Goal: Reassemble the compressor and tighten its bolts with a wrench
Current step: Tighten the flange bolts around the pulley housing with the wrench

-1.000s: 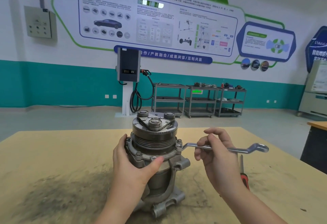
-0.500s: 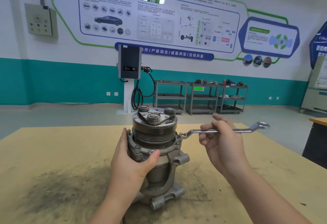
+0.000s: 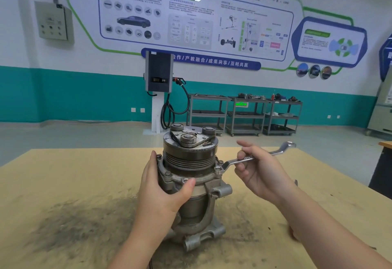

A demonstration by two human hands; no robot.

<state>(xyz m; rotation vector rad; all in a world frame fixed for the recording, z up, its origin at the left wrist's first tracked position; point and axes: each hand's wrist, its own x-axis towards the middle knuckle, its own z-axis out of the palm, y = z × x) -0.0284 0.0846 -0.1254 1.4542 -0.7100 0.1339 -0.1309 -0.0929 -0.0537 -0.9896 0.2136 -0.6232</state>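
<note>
A grey metal compressor (image 3: 192, 175) stands upright on the tan table (image 3: 63, 183), pulley end up. My left hand (image 3: 163, 192) grips its body from the left, thumb lying across the front flange. A silver ring wrench (image 3: 257, 156) runs from a flange bolt (image 3: 218, 169) on the compressor's right side out to the upper right. My right hand (image 3: 259, 171) holds the wrench shaft near its middle, fingers curled round it. The ring end sits at that bolt; whether it is fully seated I cannot tell.
Dark grime smears the table (image 3: 70, 226) left of and around the compressor. A red-handled tool (image 3: 293, 234) lies mostly hidden behind my right forearm. A dark bench edge (image 3: 385, 162) stands at the right. Shelving carts (image 3: 246, 115) and a charging post (image 3: 159, 90) line the far wall.
The wrench's ring end has come back down to the right flange bolt after being lifted off it. Its outer end swung away from me and upward. My left hand kept its grip.
</note>
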